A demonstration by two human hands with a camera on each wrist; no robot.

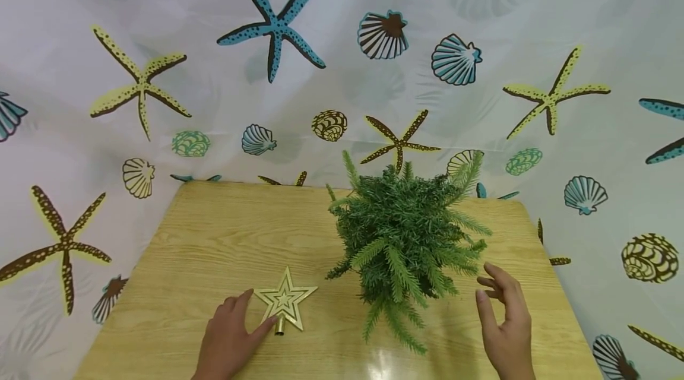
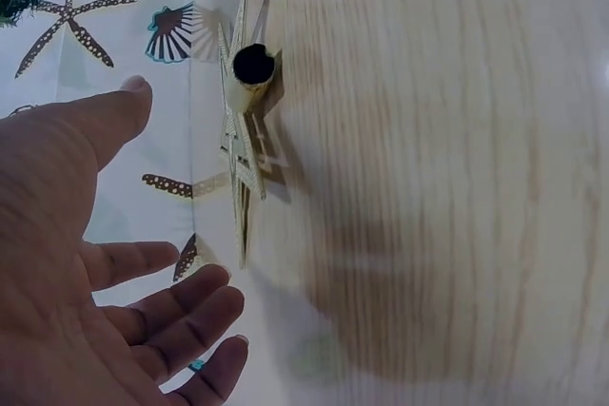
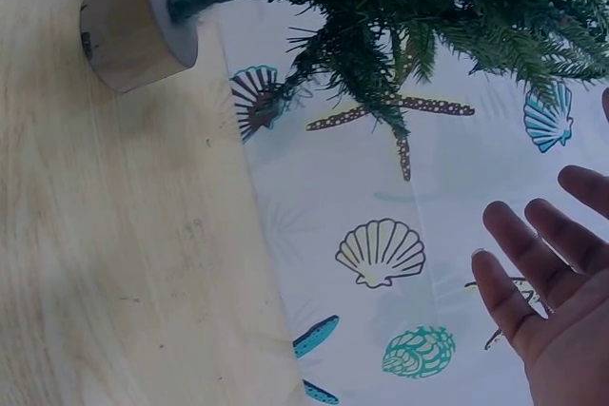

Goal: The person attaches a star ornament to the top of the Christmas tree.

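Observation:
A gold star tree topper [image 1: 285, 298] with a short hollow socket lies on the table, left of the small artificial Christmas tree [image 1: 406, 231]. My left hand [image 1: 230, 332] is beside the star, thumb and fingers spread apart. The left wrist view shows the star [image 2: 238, 130] nearly edge-on, its dark socket opening towards the camera, with nothing in the hand's grasp. Just right of the tree, my right hand [image 1: 507, 320] hovers with its fingers loosely bent and holding nothing. In the right wrist view the tree stands on a round wooden base [image 3: 138, 26], below its green branches.
The wooden table [image 1: 224, 231] has a light grain. Behind it and along both sides hangs a white cloth [image 1: 342, 89] printed with starfish and seashells. Branches of the tree stick out on all sides.

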